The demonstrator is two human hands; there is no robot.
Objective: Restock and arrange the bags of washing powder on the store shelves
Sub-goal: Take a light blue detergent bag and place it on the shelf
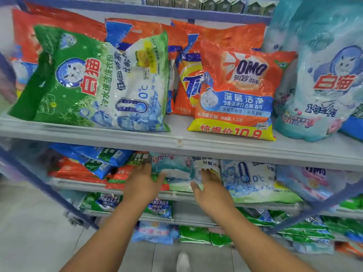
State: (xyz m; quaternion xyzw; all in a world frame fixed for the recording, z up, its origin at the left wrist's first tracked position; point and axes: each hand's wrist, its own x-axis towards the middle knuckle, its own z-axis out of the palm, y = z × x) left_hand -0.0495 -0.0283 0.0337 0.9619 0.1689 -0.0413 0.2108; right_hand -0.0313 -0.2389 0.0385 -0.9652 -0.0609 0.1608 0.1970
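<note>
Both my hands reach under the upper shelf (176,140) to a teal and white bag of washing powder (174,169) on the second shelf. My left hand (145,179) lies against the bag's left edge, fingers spread. My right hand (210,185) is at its right side, fingers apart, not closed around it. On the upper shelf a green and white bag (94,81) leans at the left, an orange OMO bag (235,91) stands in the middle with an orange Tide bag (186,81) behind it, and a tall teal bag (322,75) stands at the right.
More bags fill the second shelf: blue and orange ones (86,163) at left, a white and green bag (253,181) at right. Lower shelves (192,218) hold several green and blue bags. A blue metal upright (39,177) slants at left. Grey tiled floor (29,232) below.
</note>
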